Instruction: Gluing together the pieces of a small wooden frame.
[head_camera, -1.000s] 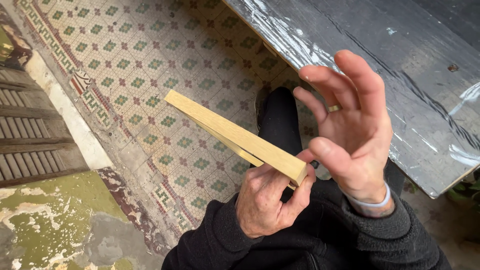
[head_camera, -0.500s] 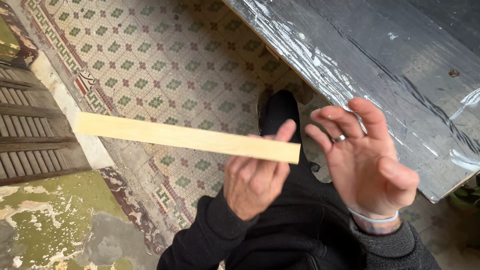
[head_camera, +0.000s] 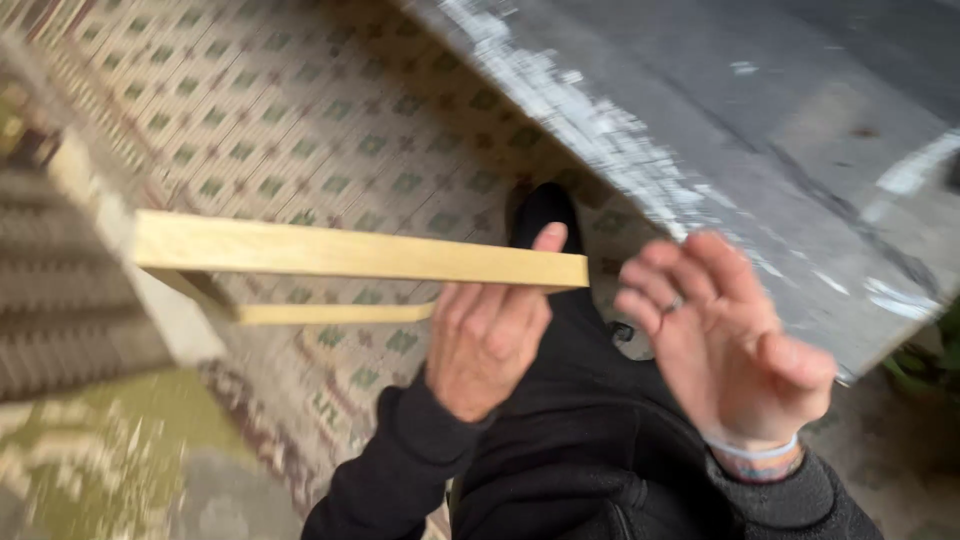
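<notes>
My left hand (head_camera: 487, 345) grips a pale wooden frame piece (head_camera: 340, 255) near its right end, thumb up against the top strip. The piece is made of a long upper strip and a thinner lower strip (head_camera: 330, 313) joined at the left, held level above the floor and pointing left. My right hand (head_camera: 735, 345) hovers just right of the strip's end, fingers spread and empty, with a ring and a light wristband. Both arms wear dark sleeves. The picture is blurred by motion.
A grey table covered in plastic film (head_camera: 760, 150) fills the upper right, its edge close to my right hand. Below lies a patterned tile floor (head_camera: 250, 100). A slatted dark structure (head_camera: 60, 290) and a green worn patch (head_camera: 90, 460) sit at left. My dark shoe (head_camera: 545, 215) shows below the strip.
The wooden piece swung from pointing away at an angle to level and pointing left. My right hand let go of its end and drew back, open.
</notes>
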